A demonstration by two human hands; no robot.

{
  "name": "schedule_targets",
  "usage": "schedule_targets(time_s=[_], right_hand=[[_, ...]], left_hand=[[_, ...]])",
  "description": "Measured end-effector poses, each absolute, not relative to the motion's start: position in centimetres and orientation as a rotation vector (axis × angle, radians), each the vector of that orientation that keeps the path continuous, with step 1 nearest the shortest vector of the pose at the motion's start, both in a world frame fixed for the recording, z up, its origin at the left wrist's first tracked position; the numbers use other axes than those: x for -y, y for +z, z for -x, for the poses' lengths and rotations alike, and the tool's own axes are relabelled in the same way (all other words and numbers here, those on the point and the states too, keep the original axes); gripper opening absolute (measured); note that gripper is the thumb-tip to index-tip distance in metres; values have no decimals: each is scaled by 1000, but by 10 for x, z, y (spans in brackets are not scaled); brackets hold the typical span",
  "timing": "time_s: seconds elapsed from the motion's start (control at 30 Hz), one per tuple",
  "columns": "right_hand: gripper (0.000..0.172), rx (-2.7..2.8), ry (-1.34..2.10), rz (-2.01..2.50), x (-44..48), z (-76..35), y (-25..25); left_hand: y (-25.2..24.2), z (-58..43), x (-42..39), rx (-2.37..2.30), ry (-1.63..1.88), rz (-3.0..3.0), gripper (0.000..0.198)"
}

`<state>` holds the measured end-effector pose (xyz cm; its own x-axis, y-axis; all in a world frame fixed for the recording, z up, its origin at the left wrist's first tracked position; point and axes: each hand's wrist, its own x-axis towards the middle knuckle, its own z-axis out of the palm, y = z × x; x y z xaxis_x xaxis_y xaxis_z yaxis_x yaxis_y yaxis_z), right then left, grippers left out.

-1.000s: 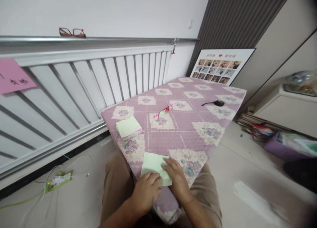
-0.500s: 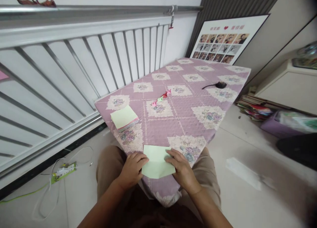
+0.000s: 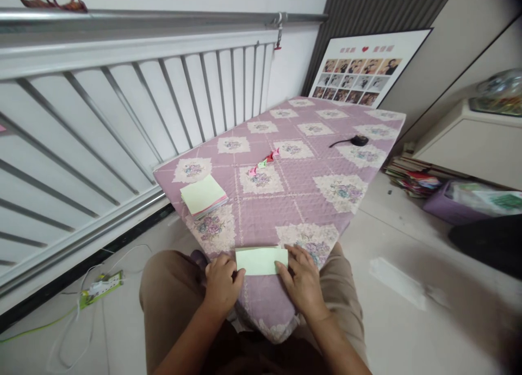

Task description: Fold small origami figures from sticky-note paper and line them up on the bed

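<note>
A pale green sheet of paper (image 3: 261, 261), doubled over into a wide strip, lies at the near corner of the cloth-covered table. Its fold runs along the near side, and the two layers do not quite line up at the far edge. My left hand (image 3: 222, 282) grips the strip's left end, thumb on top at the near corner. At the right end my right hand (image 3: 304, 280) has its thumb on the paper and its fingers curled about the far corner. A stack of coloured paper squares (image 3: 204, 194) sits to the left, pale green uppermost.
Small folded paper pieces in pink, green and red (image 3: 263, 163) lie mid-table on the floral tablecloth (image 3: 281, 206). Farther right is a black object with a thin tail (image 3: 359, 140). A white radiator (image 3: 163, 103) borders the left side; a power strip (image 3: 101, 289) rests on the floor.
The paper's near part has been folded over away from me, turning the opened sheet into a narrower strip. Both thumbs now lie on its near edge. The view has shifted slightly.
</note>
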<state>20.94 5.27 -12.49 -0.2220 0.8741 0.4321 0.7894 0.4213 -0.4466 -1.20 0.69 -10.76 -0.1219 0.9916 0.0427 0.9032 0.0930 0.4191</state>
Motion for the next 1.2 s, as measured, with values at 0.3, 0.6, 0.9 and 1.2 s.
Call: schedule_targets(time_s=[0.3, 0.6, 0.9, 1.2], right_hand=[[30, 2037, 115, 1598, -54, -202, -120], [32, 2070, 113, 1647, -55, -199, -116], [17, 2030, 160, 1654, -58, -203, -122], [64, 2549, 351, 1207, -24, -165, -105]], left_hand=[[-98, 5, -3, -2234, 603, -1904, 14], [-109, -9, -5, -1491, 287, -2558, 74], [-120, 13, 11, -1424, 151, -2504, 90], [-126, 13, 11, -1414, 224, -2509, 84]])
